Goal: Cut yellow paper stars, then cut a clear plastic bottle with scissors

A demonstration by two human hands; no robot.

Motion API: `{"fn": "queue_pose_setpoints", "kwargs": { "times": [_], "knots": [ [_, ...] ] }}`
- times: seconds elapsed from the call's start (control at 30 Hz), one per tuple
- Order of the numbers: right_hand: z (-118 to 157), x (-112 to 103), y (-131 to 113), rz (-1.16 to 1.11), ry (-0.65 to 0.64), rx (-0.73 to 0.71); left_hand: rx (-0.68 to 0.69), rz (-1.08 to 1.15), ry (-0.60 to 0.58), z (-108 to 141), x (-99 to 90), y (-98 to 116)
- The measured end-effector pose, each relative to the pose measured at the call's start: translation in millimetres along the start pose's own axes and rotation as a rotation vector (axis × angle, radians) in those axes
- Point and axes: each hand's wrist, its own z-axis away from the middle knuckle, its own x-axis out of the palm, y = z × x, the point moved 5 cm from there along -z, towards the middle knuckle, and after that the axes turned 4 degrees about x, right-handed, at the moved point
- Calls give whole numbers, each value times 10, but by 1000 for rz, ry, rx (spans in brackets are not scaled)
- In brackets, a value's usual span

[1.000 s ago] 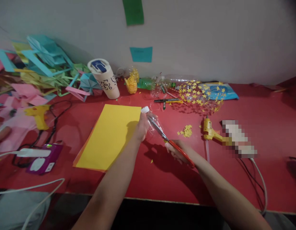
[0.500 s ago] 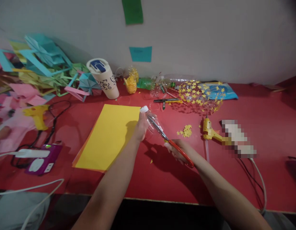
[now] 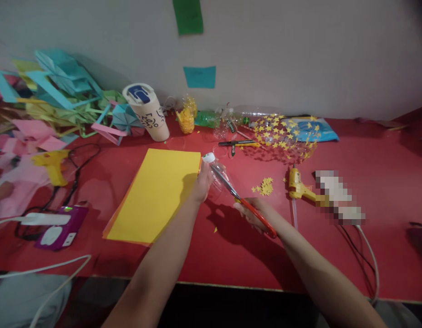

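My left hand [image 3: 203,184] is closed on a clear plastic bottle piece [image 3: 220,181] with a white cap [image 3: 208,157]. Red-handled scissors [image 3: 253,212] are in my right hand [image 3: 253,213], their blades pointing up and left against the clear plastic. A stack of yellow paper [image 3: 152,196] lies just left of my left hand, with orange sheets showing at its edges. Small yellow stars [image 3: 266,187] are heaped beyond my right hand. One small yellow scrap [image 3: 216,230] is on the red table [image 3: 197,259] below the hands.
Yellow glue guns stand right [image 3: 295,184] and lie left [image 3: 52,166], with cables nearby. Along the wall are a white cup [image 3: 151,118], a green bottle [image 3: 206,118], a cutter [image 3: 236,143] and a star-covered clear bottle [image 3: 282,134]. Folded paper shapes [image 3: 67,86] fill the back left.
The capped plastic piece has turned slightly, its cap shifting a little to the right, while my left hand moved slightly with it. The scissors remain nearly where they were.
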Motion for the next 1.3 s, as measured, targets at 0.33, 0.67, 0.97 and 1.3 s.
{"fn": "queue_pose_setpoints", "kwargs": {
  "times": [0.33,0.67,0.97,1.3],
  "knots": [
    [-3,-13,-12,12,8,30,35,-38,-16,5,-2,36],
    [25,-31,29,96,-108,-159,45,182,162,-85,-142,224],
    [99,-286,4,283,-83,-229,-13,353,223,-31,-150,291],
    [86,-227,-6,63,-83,-180,-38,298,174,-11,-48,282]
  ]
}}
